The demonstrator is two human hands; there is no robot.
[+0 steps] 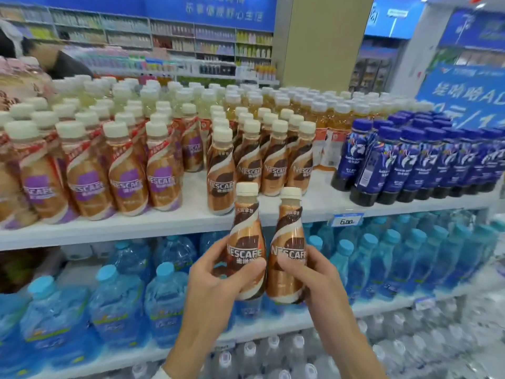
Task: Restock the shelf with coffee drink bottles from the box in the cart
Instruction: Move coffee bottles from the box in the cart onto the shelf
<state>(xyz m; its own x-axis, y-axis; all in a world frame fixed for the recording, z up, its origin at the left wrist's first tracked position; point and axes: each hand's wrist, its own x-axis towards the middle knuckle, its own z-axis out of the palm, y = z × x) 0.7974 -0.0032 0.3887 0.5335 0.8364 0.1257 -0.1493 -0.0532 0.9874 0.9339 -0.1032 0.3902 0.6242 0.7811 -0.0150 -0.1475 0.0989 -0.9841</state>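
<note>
I hold two brown Nescafe coffee bottles with cream caps upright in front of the shelf edge. My left hand (pixel 216 280) grips the left coffee bottle (pixel 247 231). My right hand (pixel 314 280) grips the right coffee bottle (pixel 288 236). Both sit just below the white top shelf (pixel 314 199). On that shelf stand rows of the same brown coffee bottles (pixel 273 160), with bare shelf in front of them on the right. The box and cart are out of view.
Purple-labelled Nescafe bottles (pixel 123 176) fill the shelf's left part and dark blue bottles (pixel 410 162) its right. Pale tea bottles stand behind. Blue water bottles (pixel 114 302) fill the lower shelves. A person in dark clothes (pixel 62 64) stands at the far left.
</note>
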